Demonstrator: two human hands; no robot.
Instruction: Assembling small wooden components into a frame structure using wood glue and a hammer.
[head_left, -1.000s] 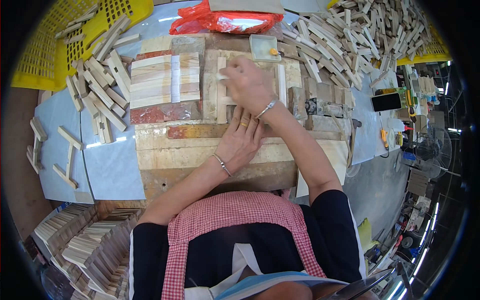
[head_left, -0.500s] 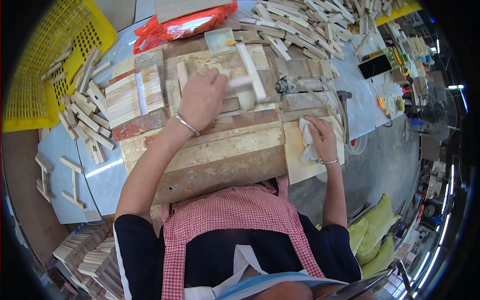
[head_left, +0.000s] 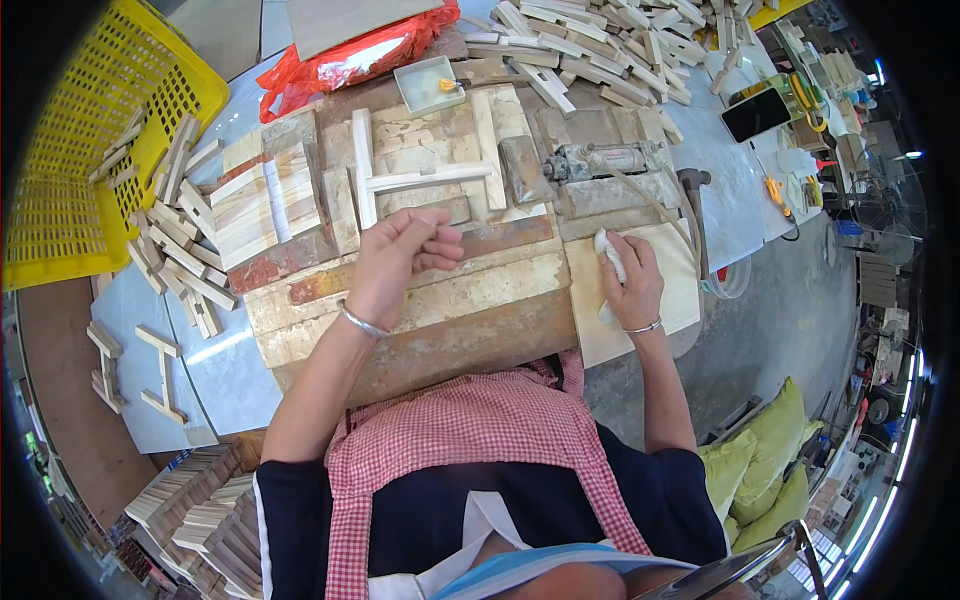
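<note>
Wooden H-frame (head_left: pixel 430 178): one, flat on worn wooden base (head_left: pixel 500 270). Left hand (head_left: pixel 402 252): just beside frame, loosely curled, apparently unladen. Right hand (head_left: pixel 637 278): grasping white cloth (head_left: pixel 607 254) over pale board (head_left: pixel 600 340). Handling, as judged: cloth bunched, joints touched lightly, side bars kept parallel.

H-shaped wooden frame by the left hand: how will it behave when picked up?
The H-shaped wooden frame is probably light, being just three slim bars. They look solid, so little bending is likely, though it might give where they meet. Their square edges should make rolling unlikely.
</note>
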